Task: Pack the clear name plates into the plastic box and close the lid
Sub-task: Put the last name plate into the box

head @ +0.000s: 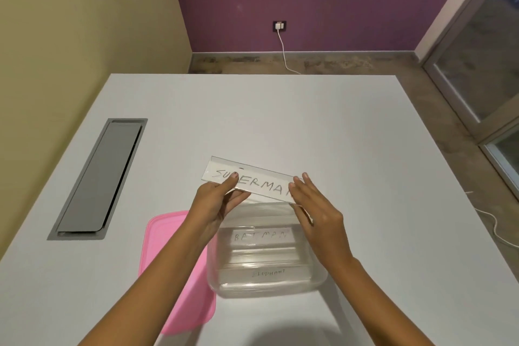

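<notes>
Both hands hold a clear name plate [261, 184] with a paper slip reading SUPERMAN, just above the far rim of the clear plastic box [222, 285]. My left hand [216, 202] pinches its left part. My right hand [317, 213] grips its right end. Inside the box lie a plate marked BATMAN [261, 236] and one marked ELEPHANT [268, 273], with another clear plate between them. The pink lid [168, 236] lies flat on the table left of the box, partly under my left forearm.
The white table [337, 126] holds a grey cable hatch [98, 180] set into its left side. A white cable [285, 53] runs from a wall socket down behind the table's far edge. A glass door stands at the right.
</notes>
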Motion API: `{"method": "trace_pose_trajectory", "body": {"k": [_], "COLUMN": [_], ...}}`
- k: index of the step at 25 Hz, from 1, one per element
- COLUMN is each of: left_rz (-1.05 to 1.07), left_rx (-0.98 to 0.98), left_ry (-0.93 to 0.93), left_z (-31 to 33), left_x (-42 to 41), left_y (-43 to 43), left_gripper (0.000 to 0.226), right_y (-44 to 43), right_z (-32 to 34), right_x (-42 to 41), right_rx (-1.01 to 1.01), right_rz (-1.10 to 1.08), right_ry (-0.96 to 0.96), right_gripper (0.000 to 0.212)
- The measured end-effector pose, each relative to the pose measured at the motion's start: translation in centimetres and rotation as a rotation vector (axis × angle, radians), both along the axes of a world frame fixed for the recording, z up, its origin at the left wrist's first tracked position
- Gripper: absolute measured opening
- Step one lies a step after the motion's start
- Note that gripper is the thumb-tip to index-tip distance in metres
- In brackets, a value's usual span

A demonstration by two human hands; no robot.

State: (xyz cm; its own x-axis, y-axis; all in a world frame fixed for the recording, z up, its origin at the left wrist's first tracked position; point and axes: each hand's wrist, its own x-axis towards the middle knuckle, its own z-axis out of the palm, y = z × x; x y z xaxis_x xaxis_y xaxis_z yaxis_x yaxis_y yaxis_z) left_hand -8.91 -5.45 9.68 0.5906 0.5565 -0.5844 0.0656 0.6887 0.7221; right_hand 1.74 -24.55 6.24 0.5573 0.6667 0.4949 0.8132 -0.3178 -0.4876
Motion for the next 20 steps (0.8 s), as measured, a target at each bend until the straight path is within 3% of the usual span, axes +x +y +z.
{"method": "trace_pose_trajectory", "body": {"k": [3, 7, 9, 11, 13, 20], "left_rz": [-0.038, -0.123, -0.221, -0.304, -0.305, 0.022], "left_rx": [0.093, 0.143, 0.184, 0.213, 0.247, 0.571], "left_ry": [0.034, -0.071, -0.108, -0.126, -0.116, 0.294], "left_z": [0.0, 0.4, 0.5, 0.6, 0.6, -1.6], "left_x": [-1.0, -1.6, -1.8, -2.2, -2.8, -7.1], "left_y": [-0.7, -2.2, -3.0, -3.8, -4.0, -2.5], "left_gripper": [0.025, 0.018, 0.018, 0.015, 0.016, 0.028], "right_y": [-0.4, 0.3, 1.2, 1.8, 1.8, -1.3], "right_z": [1.1, 2.9, 3.2, 3.2, 3.0, 0.9], "right_x": [-0.1, 1.2, 1.7, 1.9, 1.9, -0.2], "right_rx": [-0.14, -0.352, -0.477, -0.472, -0.443, -0.535], "right_rz": [-0.055, 0.086, 0.212, 0.305, 0.325, 0.238], "right_ry": [0.1, 0.333, 0.43, 0.554, 0.546, 0.513], "right_gripper": [0.055, 0.083, 0.082, 0.073, 0.068, 0.07]}}
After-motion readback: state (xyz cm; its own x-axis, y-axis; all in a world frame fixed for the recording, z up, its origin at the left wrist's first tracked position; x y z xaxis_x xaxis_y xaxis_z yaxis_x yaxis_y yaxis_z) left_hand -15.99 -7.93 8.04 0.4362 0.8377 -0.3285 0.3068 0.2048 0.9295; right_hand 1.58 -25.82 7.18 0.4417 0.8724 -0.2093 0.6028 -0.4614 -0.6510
